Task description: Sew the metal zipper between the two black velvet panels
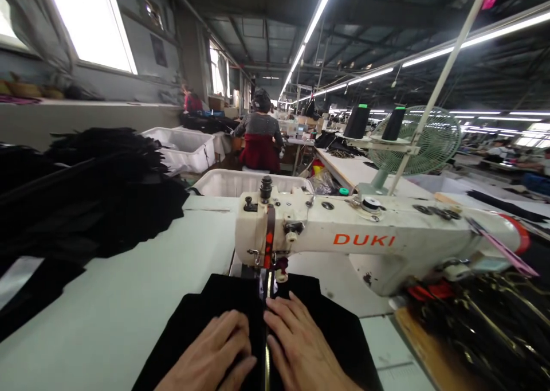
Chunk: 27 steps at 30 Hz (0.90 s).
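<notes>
A black fabric piece (180,333) lies spread under the head of a white sewing machine (309,230). Down its middle runs a zipper (267,356) with gold teeth, leading up to the presser foot area. My left hand (215,351) is on the fabric left of the zipper, fingers curled down against the cloth and their tips partly hidden. On the other side my right hand (296,339) rests flat, fingers stretched toward the machine and fingertips touching the zipper's edge. The needle itself cannot be made out.
Black cut pieces (98,202) are heaped on the left. Gold-toothed zippers (494,322) pile up at the right. Pink-handled scissors (507,250) lie on the machine. Behind it stand a white bin (240,182), thread cones (356,121), a fan (425,139) and a seated person (260,133).
</notes>
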Motion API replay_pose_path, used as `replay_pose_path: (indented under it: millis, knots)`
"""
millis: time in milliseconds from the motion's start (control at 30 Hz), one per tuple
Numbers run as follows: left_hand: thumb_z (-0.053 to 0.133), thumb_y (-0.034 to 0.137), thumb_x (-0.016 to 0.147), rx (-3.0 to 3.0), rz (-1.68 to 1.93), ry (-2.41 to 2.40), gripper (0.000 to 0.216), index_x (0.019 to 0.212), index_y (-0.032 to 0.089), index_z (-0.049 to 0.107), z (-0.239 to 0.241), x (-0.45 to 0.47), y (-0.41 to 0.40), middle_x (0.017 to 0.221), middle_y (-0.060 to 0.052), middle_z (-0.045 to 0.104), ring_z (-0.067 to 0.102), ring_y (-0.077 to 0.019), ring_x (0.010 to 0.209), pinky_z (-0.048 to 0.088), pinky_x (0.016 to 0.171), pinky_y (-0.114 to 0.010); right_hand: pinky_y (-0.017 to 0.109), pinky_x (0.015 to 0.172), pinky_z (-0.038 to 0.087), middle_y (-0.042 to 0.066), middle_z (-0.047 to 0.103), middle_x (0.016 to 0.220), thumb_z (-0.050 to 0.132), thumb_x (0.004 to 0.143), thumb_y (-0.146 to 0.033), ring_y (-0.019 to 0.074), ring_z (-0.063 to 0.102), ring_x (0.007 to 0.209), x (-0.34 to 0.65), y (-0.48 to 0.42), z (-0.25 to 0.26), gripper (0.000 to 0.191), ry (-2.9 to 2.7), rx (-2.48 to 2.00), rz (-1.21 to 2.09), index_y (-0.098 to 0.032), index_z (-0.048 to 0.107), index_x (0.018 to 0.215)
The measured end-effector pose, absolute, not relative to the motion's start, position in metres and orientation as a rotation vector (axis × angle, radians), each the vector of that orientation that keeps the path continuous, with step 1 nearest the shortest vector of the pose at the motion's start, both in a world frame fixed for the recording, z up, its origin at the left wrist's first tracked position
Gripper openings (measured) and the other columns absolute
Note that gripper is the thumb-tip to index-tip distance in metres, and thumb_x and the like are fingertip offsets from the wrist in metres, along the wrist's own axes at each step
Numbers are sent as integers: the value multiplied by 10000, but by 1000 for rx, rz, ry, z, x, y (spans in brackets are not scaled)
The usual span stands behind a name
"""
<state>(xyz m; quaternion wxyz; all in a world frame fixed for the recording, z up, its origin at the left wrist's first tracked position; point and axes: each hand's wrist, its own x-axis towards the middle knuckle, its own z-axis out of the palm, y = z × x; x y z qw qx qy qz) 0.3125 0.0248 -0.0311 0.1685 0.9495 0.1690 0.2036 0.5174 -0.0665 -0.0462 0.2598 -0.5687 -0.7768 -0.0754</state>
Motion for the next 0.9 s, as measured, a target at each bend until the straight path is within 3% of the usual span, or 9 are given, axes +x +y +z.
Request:
replay_pose_path:
  millis: [67, 167, 300, 500, 633, 900]
  knots:
    - [511, 326, 956, 2835, 722, 526, 271, 1216, 308, 582, -40, 310, 27, 1254, -23, 650, 630, -219, 1143, 521, 995, -277, 425, 1079, 478, 78, 666, 1208, 521, 962, -217, 214, 626, 1145, 514, -65, -46, 268, -2051, -1550, -178, -179, 607, 1213]
    - [488, 295, 964, 2939, 810, 491, 536, 1482, 314, 348, -55, 307, 25, 1348, -31, 616, 573, -231, 1246, 462, 1082, -326, 428, 1088, 471, 50, 675, 1093, 548, 935, -192, 197, 648, 1060, 508, -62, -48, 269, -2037, -1530, -103, -195, 610, 1196]
    - [471, 277, 972, 2980, 822, 493, 697, 1572, 300, 118, -61, 306, 26, 1391, -27, 591, 559, -222, 1267, 447, 1095, -322, 397, 1095, 464, 27, 699, 1037, 575, 902, -163, 186, 661, 1021, 503, -56, -56, 257, -1952, -1478, -185, -203, 632, 1149]
    - [479, 162, 886, 3167, 805, 371, 774, 1573, 220, 126, -60, 310, 36, 1418, -28, 558, 564, -214, 1263, 483, 1055, -363, 359, 1086, 448, 45, 728, 1111, 528, 954, -188, 183, 680, 1057, 510, -54, -63, 224, -2069, -1387, -368, -155, 643, 1144]
    - [533, 205, 852, 3284, 824, 305, 806, 1562, 152, 157, -61, 315, 42, 1407, -59, 559, 587, -228, 1237, 517, 1003, -379, 335, 1064, 452, 40, 753, 1030, 535, 950, -218, 179, 709, 983, 512, -50, -67, 190, -1998, -1323, -483, -151, 679, 1053]
    - [540, 303, 908, 3304, 817, 263, 656, 1515, 175, 327, -63, 316, 51, 1390, -72, 578, 580, -220, 1245, 489, 1038, -341, 296, 1033, 480, 34, 751, 1060, 548, 926, -177, 174, 707, 994, 524, -48, -52, 199, -2228, -1276, -496, -135, 672, 1077]
